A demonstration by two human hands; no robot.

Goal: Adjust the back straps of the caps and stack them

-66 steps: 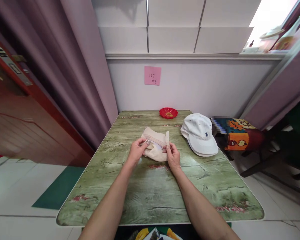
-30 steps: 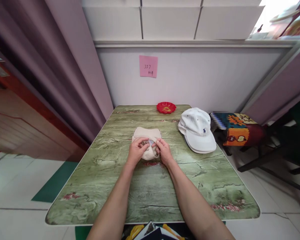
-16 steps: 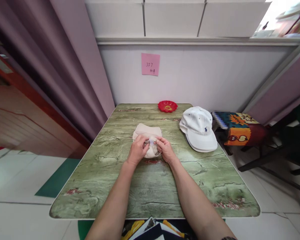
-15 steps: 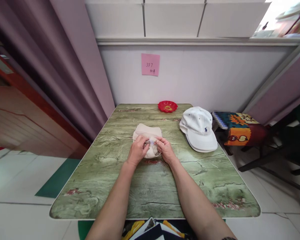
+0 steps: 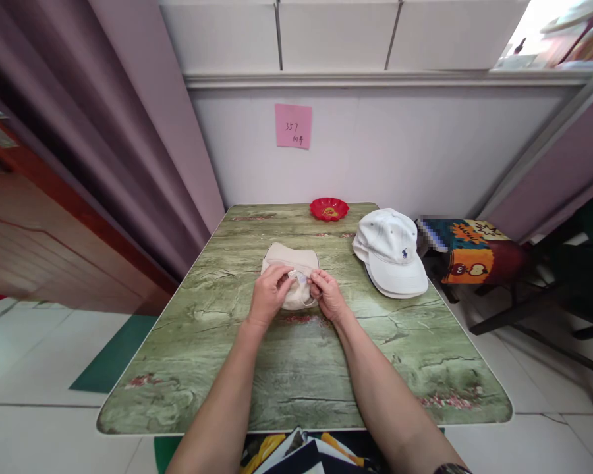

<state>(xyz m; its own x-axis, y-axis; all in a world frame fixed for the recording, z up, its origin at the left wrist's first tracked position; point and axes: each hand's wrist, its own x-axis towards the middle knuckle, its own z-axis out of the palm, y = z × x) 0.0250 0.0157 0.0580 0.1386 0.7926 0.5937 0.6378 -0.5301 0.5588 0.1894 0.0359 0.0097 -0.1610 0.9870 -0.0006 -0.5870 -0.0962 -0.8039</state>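
Note:
A beige baseball cap point(image 5: 290, 257) lies on the table with its brim pointing away from me and its back opening toward me. My left hand point(image 5: 271, 291) pinches the cap's back strap on the left side, thumb and forefinger closed on it. On the other side, my right hand point(image 5: 327, 289) is closed in a pinch on the strap's right part. A pale label shows inside the cap between the hands. The strap's fastening is too small to make out. To the right, stacked white baseball caps point(image 5: 395, 253) rest with a small dark-blue logo facing me.
A red scalloped dish point(image 5: 329, 209) stands at the far edge of the green wood-patterned table point(image 5: 217, 368). On the wall is a pink note point(image 5: 293, 126). A stool with a colourful cover point(image 5: 474, 253) stands beyond the table's right edge; a purple curtain point(image 5: 143, 99) hangs left.
Both hands keep hold of the cap's strap, with small finger shifts. The metallic-looking piece by my left fingers no longer shows, and a pale strap end appears there. The view has shifted slightly.

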